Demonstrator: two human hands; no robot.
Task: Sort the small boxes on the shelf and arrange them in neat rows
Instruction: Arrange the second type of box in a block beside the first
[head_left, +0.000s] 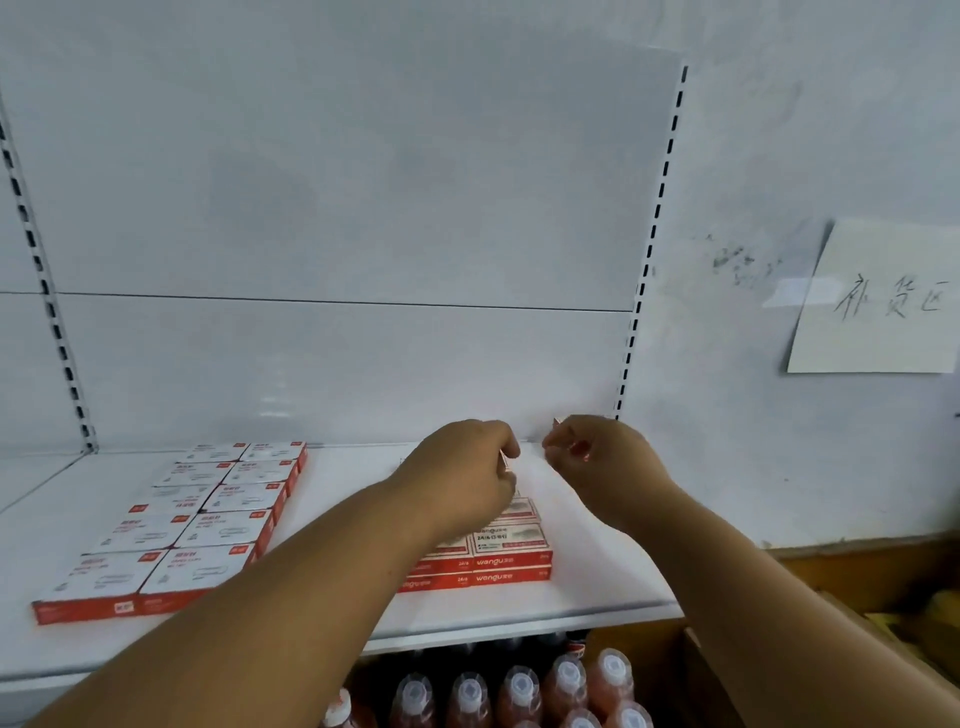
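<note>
Both forearms reach over the shelf (597, 587); my left hand (462, 475) pinches a small box by its edge, and my right hand (602, 457) pinches another at the back wall. Beneath the left hand sits the half-built stack of red boxes (511, 553). Further left, the white-topped boxes (197, 525) already lie in two neat rows, so most sorting seems done

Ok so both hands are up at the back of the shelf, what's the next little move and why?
Probably set the small box in the right hand down behind the stacked red boxes, since that stack stops short of the back wall, while the paperclip boxes already run two rows deep.
</note>
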